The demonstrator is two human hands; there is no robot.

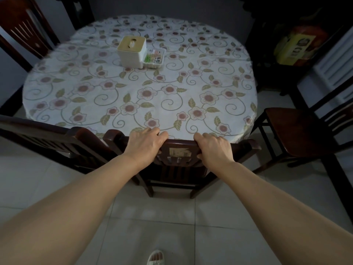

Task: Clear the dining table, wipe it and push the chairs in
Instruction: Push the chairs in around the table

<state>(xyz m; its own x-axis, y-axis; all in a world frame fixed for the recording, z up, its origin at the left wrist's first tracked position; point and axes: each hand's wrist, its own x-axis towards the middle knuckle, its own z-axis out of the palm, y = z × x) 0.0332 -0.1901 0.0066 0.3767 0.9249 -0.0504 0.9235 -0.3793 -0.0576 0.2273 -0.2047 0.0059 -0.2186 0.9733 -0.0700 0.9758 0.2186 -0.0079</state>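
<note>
Both hands grip the curved top rail of the dark wooden dining chair (179,150) at six o'clock: the left hand (146,143) is curled over the rail left of centre, the right hand (214,148) right of centre, fingers over the far side. A grip spread either side of the middle likely keeps the chair square as it is pushed in; its back already stands just beside the edge of the round counter (76,96), which wears a white cloth with pink flowers and green scrolls.

A second dark chair (57,138) sits close in at eight o'clock, a third (298,131) stands turned away and apart at three o'clock, and a fourth (26,31) is at ten o'clock.

Toward twelve o'clock on the counter stands a square white tissue box with a tan slotted lid (131,51); whether tissue shows in its slot I cannot tell. Touching its right side lies a clear plastic packet (155,58) holding something green and pale, too small to name.
</note>
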